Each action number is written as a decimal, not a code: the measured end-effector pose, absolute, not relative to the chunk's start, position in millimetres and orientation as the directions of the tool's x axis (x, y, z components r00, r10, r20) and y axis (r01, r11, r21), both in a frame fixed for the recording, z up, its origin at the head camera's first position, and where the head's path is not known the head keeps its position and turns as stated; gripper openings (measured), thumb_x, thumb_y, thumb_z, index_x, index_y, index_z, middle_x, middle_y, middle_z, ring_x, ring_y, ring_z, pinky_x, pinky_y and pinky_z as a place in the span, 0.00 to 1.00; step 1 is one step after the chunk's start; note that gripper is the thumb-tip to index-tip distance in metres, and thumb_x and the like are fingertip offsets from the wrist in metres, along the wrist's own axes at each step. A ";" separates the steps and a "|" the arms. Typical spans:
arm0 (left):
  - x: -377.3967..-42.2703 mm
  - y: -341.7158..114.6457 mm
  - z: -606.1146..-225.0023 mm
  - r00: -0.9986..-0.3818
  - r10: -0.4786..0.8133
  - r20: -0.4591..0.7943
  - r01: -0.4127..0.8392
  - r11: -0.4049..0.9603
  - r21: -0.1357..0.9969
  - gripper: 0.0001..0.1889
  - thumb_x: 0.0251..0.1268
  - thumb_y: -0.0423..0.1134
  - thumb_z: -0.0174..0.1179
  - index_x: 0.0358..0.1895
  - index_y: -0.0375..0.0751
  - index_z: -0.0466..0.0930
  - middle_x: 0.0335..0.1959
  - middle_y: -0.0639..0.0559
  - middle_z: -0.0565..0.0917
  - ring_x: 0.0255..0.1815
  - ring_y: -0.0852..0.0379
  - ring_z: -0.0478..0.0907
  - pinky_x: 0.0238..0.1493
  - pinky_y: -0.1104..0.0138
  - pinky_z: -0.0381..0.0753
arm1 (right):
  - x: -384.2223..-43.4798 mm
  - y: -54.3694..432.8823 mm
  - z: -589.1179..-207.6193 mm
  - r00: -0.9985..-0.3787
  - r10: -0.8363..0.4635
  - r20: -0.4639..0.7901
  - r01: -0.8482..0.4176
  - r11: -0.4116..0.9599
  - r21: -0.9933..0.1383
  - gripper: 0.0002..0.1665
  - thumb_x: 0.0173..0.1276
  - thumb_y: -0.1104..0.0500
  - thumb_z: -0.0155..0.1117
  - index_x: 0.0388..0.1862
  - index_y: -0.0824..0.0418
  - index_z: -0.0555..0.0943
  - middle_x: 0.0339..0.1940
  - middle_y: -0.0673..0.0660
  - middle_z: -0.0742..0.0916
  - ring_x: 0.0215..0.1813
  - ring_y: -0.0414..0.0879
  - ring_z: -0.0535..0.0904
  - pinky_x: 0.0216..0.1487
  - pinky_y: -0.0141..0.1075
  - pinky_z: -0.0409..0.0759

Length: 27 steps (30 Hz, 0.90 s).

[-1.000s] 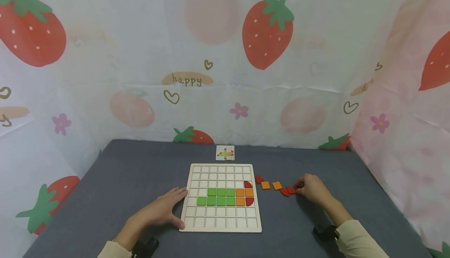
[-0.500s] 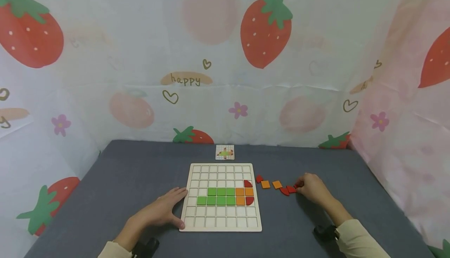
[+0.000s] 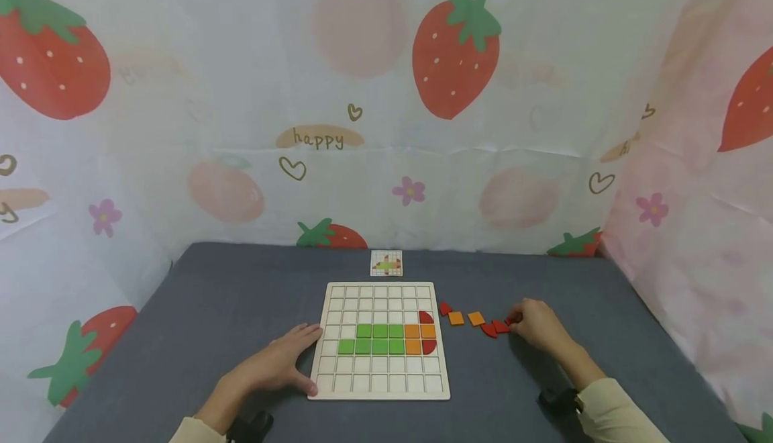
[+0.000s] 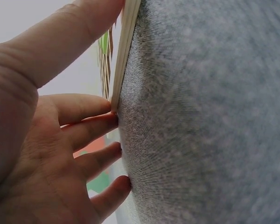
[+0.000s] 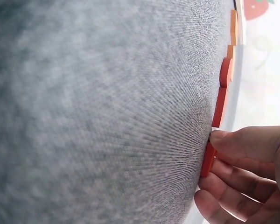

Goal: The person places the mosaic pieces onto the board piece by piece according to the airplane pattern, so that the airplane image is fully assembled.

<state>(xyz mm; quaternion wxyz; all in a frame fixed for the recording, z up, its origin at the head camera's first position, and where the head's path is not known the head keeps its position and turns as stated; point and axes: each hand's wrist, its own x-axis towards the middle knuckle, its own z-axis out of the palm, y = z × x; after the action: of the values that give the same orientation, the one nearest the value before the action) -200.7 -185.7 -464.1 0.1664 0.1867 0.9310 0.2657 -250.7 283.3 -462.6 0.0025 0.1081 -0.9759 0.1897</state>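
A pale wooden grid board (image 3: 377, 382) lies on the dark grey table. Green square tiles (image 3: 379, 346), orange squares (image 3: 413, 346) and two red quarter-circle tiles (image 3: 429, 346) fill part of its cells. My left hand (image 3: 274, 362) rests at the board's left edge, thumb near the lower corner and fingers spread; in the left wrist view the thumb and index finger (image 4: 91, 106) touch its edge. To the right, my right hand (image 3: 537, 325) pinches a red tile (image 5: 208, 159) at the table surface between thumb and fingers. That tile's full shape is hidden.
Between board and right hand lie loose tiles: a red one (image 3: 445, 308), two orange squares (image 3: 455, 319), a red quarter circle (image 3: 489, 330) and another red tile (image 3: 500, 326). Behind the board lies a small pattern card (image 3: 386, 264). A strawberry-print curtain (image 3: 386, 94) surrounds the table.
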 end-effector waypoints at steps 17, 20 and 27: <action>-201.7 -188.5 -465.5 -0.868 0.449 -0.212 0.264 0.779 0.569 0.55 0.39 0.50 0.77 0.72 0.28 0.60 0.74 0.33 0.61 0.77 0.31 0.51 0.69 0.34 0.54 | -249.6 282.0 -459.6 -0.971 -0.235 0.050 -0.237 0.906 -0.350 0.05 0.58 0.67 0.70 0.34 0.67 0.86 0.32 0.58 0.83 0.33 0.49 0.80 0.34 0.42 0.80; -201.4 -188.4 -465.3 -0.869 0.450 -0.206 0.270 0.779 0.565 0.55 0.39 0.49 0.77 0.72 0.28 0.60 0.74 0.33 0.61 0.77 0.31 0.51 0.68 0.33 0.54 | -249.8 281.7 -460.0 -0.973 -0.226 0.044 -0.227 0.910 -0.346 0.05 0.58 0.66 0.70 0.33 0.67 0.86 0.32 0.57 0.83 0.33 0.49 0.80 0.34 0.43 0.80; -200.7 -187.1 -465.2 -0.869 0.455 -0.192 0.284 0.780 0.558 0.55 0.39 0.49 0.77 0.71 0.28 0.61 0.74 0.33 0.62 0.76 0.31 0.52 0.68 0.34 0.55 | -249.0 281.3 -460.0 -0.977 -0.213 0.035 -0.212 0.916 -0.342 0.06 0.58 0.66 0.70 0.35 0.67 0.87 0.33 0.58 0.84 0.34 0.49 0.81 0.35 0.43 0.81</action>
<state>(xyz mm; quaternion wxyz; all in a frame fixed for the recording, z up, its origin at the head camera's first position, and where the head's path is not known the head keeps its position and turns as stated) -200.7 -187.1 -465.2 0.1604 0.1989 0.9296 0.2658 -249.0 281.3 -460.0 -0.0013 0.1084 -0.9787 0.1745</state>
